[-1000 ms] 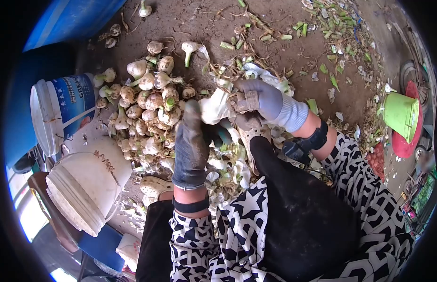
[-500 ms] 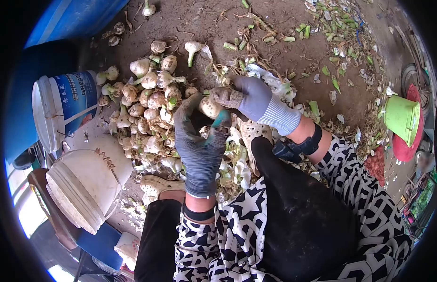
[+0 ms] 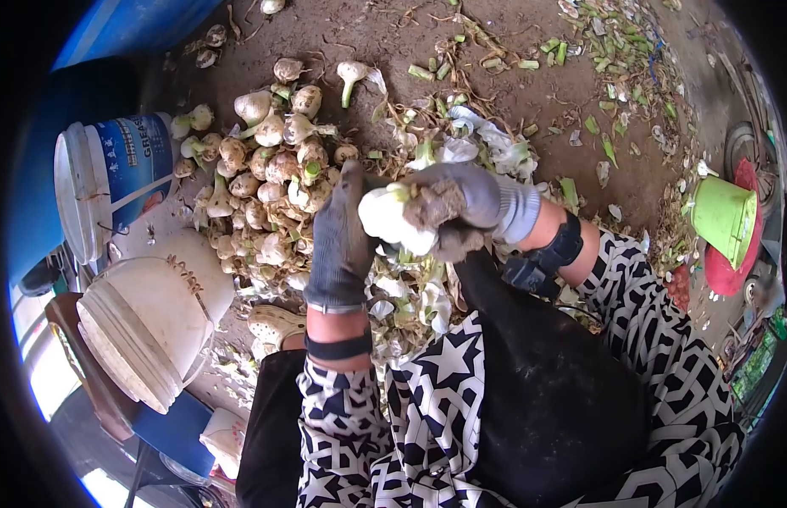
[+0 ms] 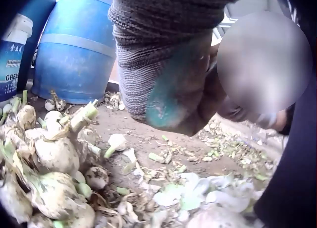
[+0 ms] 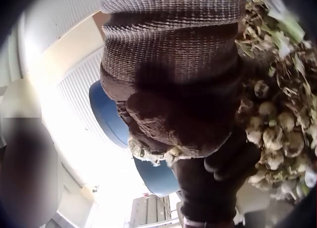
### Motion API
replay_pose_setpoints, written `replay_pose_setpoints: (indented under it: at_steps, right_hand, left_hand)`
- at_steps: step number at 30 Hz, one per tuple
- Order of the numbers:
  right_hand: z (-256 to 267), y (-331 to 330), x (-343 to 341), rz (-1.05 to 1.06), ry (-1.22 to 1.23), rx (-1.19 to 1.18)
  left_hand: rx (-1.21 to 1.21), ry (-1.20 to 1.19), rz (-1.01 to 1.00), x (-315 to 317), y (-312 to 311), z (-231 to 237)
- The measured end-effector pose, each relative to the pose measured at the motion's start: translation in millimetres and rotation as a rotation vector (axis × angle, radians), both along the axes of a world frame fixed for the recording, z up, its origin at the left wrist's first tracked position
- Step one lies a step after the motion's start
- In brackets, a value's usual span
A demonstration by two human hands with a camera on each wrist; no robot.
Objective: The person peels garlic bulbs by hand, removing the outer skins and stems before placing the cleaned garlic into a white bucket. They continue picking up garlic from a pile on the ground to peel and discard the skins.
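In the head view my right hand (image 3: 465, 203), in a soiled grey glove, grips a white garlic bulb (image 3: 387, 216) with curled fingers and thumb. My gloved left hand (image 3: 339, 245) is right beside the bulb, its fingers extended along the left side and its thumb partly hidden. The left wrist view shows the green-patched glove of the left hand (image 4: 168, 84); the bulb is hidden there. Pale bits of the garlic bulb (image 5: 148, 151) show below the right hand (image 5: 173, 109) in the right wrist view. A heap of soil-marked garlic bulbs (image 3: 271, 186) lies to the left.
Peeled skins (image 3: 410, 296) lie below the hands. Cut green stems (image 3: 609, 144) litter the ground at right. A white bucket (image 3: 156, 322) and a blue-labelled grease pail (image 3: 135, 173) lie at left. Far right is a green bucket (image 3: 722, 216).
Half a second ago both hands held a brown-marked bulb; now a whiter bulb shows at the right hand. My left hand's fingers have straightened beside it.
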State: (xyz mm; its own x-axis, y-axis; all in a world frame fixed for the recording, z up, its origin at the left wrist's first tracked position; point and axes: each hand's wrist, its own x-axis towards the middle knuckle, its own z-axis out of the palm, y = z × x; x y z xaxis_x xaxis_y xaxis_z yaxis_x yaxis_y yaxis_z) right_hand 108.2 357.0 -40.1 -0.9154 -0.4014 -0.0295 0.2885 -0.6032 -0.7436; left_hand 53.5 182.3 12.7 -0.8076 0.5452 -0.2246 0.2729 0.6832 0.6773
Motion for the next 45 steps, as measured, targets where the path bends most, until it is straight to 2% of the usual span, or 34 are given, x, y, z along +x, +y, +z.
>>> replay_pose_setpoints:
  at_steps: [2, 4, 5, 6, 8, 9, 10, 12, 13, 14, 16, 17, 19, 20, 22, 24, 25, 26, 28, 29, 31, 33, 35, 36, 37, 38, 39, 40, 41, 43, 44, 45]
  right_hand:
    - [-7.7, -4.7, -2.0, -0.029, -0.053, -0.003]
    - [-4.6, 9.2, -8.1, 0.277, -0.355, -0.399]
    - [0.0, -0.2, -6.6, 0.041, -0.438, -0.223]
    - [1.4, 2.3, -8.5, 0.034, -0.434, -0.222]
    - [3.7, 4.7, -9.6, 0.171, -0.440, -0.349]
    - [1.7, -0.6, -6.5, 0.113, -0.432, -0.308]
    - [0.9, -0.9, -6.9, 0.121, -0.433, -0.314]
    - [-0.2, 6.0, -11.0, 0.337, -0.491, -0.479]
    - [-17.0, 1.6, -7.2, 0.103, -0.415, -0.411]
    - [6.7, 17.3, -8.2, 0.121, -0.443, -0.270]
    - [17.0, 33.7, -3.7, 0.085, -0.469, -0.459]
    - [14.4, 44.0, 2.7, 0.052, -0.404, -0.446]
    - [5.3, 67.3, 20.3, -0.047, -0.327, -0.367]
    - [19.5, 74.3, 28.3, -0.193, -0.430, -0.305]
    - [6.4, 104.5, 46.1, 0.009, -0.356, -0.400]
    - [0.6, 127.3, 47.2, 0.099, -0.369, 0.739]
    - [-10.9, 120.0, 44.3, 0.322, -0.157, 1.672]
    - [-5.9, 108.8, 37.4, 0.650, -0.202, 2.159]
    - [-14.8, 115.0, 39.2, 0.285, -0.173, 2.065]
    - [-12.6, 107.9, 31.9, 0.285, -0.164, 2.055]
    - [4.4, 86.0, 15.8, -0.089, 0.054, 1.646]
    - [19.8, 51.0, -4.1, -0.246, 0.378, 1.470]
    - [35.1, 15.3, -18.6, -0.438, 0.590, 1.271]
    - [38.3, 3.5, -23.4, -0.385, 0.615, 1.163]
    - [49.3, -7.2, -29.5, -0.455, 0.709, 1.071]
    - [48.2, -17.0, -31.5, -0.395, 0.643, 0.961]
    - [51.4, -24.4, -36.5, -0.438, 0.689, 1.062]
    - [54.1, -29.0, -39.8, -0.481, 0.734, 1.163]
    - [49.3, -31.8, -39.5, -0.480, 0.734, 1.167]
    - [35.0, -40.6, -36.4, -0.247, 0.556, 0.790]
    - [37.9, -41.0, -30.9, -0.247, 0.555, 0.790]
    - [42.5, -38.6, -21.7, -0.127, 0.541, 0.852]
  left_hand:
    - [0.086, -0.665, 0.380, -13.3, 12.6, 8.6]
    - [0.218, -0.200, 0.388, 1.2, 8.3, -4.5]
    - [0.775, -0.608, 0.756, 2.8, 18.6, -0.8]
    - [0.900, -0.523, 0.648, 15.4, 8.2, -15.3]
    - [0.212, -0.035, 0.330, 28.7, 1.9, -3.0]
    - [0.492, -0.186, 0.367, 35.7, 4.3, 1.1]
    - [0.665, -0.360, 0.620, 38.2, 8.6, -1.6]
    - [1.180, -0.898, 0.882, 33.6, 10.0, 3.0]
    - [1.226, -0.909, 0.804, 31.9, 5.1, -0.8]
    - [1.359, -0.961, 0.700, 30.1, 1.1, -5.4]
    - [1.560, -0.986, 0.532, 26.9, -0.9, -2.5]
    - [1.620, -0.986, 0.476, 25.1, -3.5, 0.9]
    - [1.724, -1.087, 0.558, 20.5, -11.8, -3.7]
    - [1.761, -1.104, 0.578, 17.7, -14.4, -4.6]
    - [1.760, -1.094, 0.623, 15.4, -16.2, -0.9]
    - [1.771, -1.089, 0.651, 11.8, -16.7, 3.5]
    - [1.778, -1.120, 0.733, 10.6, -18.5, 4.4]
    - [1.778, -1.147, 0.824, 8.9, -21.2, 4.1]
    - [1.771, -1.083, 0.760, 3.8, -26.8, 0.4]
    - [1.769, -1.066, 0.726, 1.1, -30.4, -0.6]
    - [1.777, -1.081, 0.637, 0.0, -32.8, -1.8]
    - [1.762, -1.079, 0.658, -3.9, -27.5, 1.8]
    - [1.756, -1.088, 0.689, -1.6, -25.6, 2.1]
    - [1.758, -1.094, 0.686, -1.4, -24.2, 0.0]
    - [1.725, -1.066, 0.754, -0.6, -23.5, -3.4]
    - [1.691, -1.038, 0.821, 0.8, -23.5, -7.8]
    - [1.823, -1.226, 0.723, 3.1, -27.2, -12.8]
    - [1.825, -1.233, 0.722, 5.0, -26.7, -18.7]
    - [1.783, -1.194, 0.808, 5.8, -23.2, -21.0]
    - [1.665, -1.116, 0.921, 7.1, -18.9, -22.2]
    - [1.665, -1.117, 0.921, 8.9, -16.7, -21.7]
    - [1.730, -1.053, 0.769, 10.9, -14.3, -21.7]
